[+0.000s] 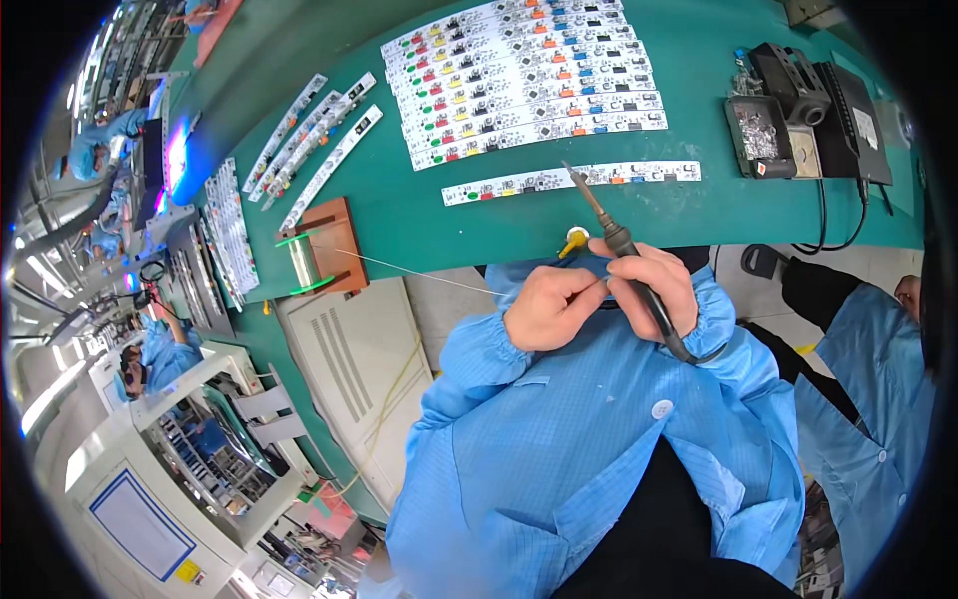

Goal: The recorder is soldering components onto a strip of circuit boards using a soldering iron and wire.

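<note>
My right hand [654,290] is closed round the handle of a soldering iron [621,240], its tip pointing up and left over a narrow white circuit board [529,184]. Whether the tip touches that board I cannot tell. The board lies alone on the green mat, with small coloured parts along it. Beside the right hand, my left hand [554,307] pinches a thin solder wire [419,275]. That wire runs left to a green-flanged spool [304,263] by a brown wooden block [339,232]. The fingers of both hands nearly meet at the table's near edge.
A stack of overlapping white boards [529,85] lies beyond the single one. More board strips [319,140] sit at the left. On the right stand a tray of small parts [758,135] and a black soldering station [848,125] with cables. A yellow clip [574,241] is at the edge.
</note>
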Tool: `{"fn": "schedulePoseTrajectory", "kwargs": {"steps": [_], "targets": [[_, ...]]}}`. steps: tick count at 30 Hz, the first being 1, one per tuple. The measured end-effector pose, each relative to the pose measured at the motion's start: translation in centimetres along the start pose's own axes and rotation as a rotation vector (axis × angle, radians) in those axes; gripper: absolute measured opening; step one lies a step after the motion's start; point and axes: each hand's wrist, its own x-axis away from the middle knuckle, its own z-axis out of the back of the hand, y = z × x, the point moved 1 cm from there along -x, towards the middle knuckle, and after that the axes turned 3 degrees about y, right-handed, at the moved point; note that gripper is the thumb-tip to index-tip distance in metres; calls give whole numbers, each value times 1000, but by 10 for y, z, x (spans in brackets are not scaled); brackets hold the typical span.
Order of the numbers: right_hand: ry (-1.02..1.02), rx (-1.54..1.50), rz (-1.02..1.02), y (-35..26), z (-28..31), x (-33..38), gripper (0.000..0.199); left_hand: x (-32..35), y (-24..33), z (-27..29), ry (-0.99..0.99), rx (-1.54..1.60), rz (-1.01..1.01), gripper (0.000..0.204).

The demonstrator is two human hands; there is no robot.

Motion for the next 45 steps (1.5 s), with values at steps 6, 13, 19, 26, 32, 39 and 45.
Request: {"fn": "schedulePoseTrajectory", "kwargs": {"steps": [6, 13, 19, 26, 32, 39, 45], "targets": [[88, -135, 51, 3, 6, -5, 33, -6, 9, 17, -42, 206, 159, 24], [36, -160, -32, 12, 1, -15, 33, -7, 2, -10, 79, 447, 206, 14], [-106, -124, -100, 13, 10, -21, 33, -9, -8, -27, 226, 490, 47, 15], [111, -188, -189, 19, 12, -16, 34, -1, -2, -13, 305, 482, 46, 16], [210, -69, -39, 21, 1, -10, 34, -11, 2, 7, 170, 444, 43, 18], [248, -36, -12, 15, -5, -5, 36, -30, 1, 2, 44, 523, 28, 15], [115, -8, -4, 16, 7, -13, 39, -33, -8, -11, 73, 628, 15, 9]]}}
